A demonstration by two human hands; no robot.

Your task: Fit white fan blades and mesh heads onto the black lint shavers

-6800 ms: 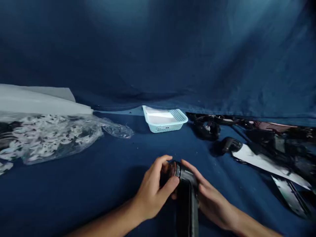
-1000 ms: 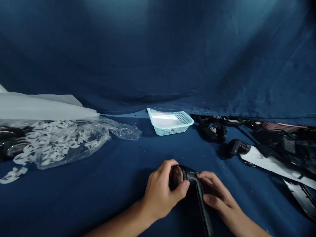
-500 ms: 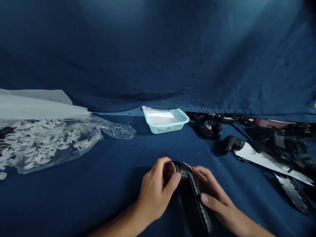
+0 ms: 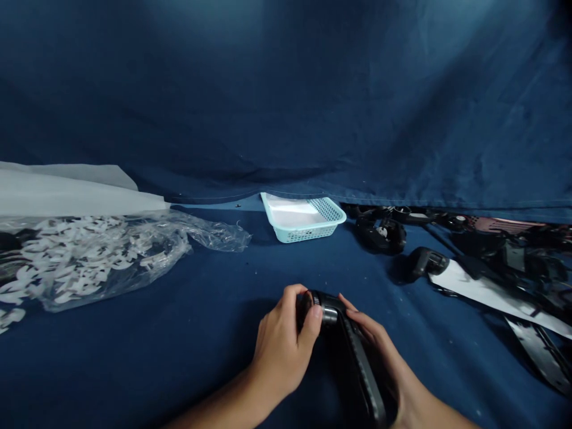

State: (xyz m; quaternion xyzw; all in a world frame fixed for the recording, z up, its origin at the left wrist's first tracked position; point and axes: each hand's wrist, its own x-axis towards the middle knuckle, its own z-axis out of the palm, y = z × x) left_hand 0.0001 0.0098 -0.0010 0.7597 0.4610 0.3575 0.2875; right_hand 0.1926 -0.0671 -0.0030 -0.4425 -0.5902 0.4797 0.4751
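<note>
The black tool (image 4: 356, 353) is between the hands, its round end now mostly out of sight, left hand (image 4: 280, 348) curled around its head (image 4: 329, 314), right hand (image 4: 392, 355) loosely bent beside the handle (image 4: 369, 387), thumb newly hidden and grip unclear, suggesting the tool is being turned.

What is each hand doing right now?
Left hand: closed, holding the black device by its head.
Right hand: partly curled beside the device; whether it grips cannot be told.
</note>
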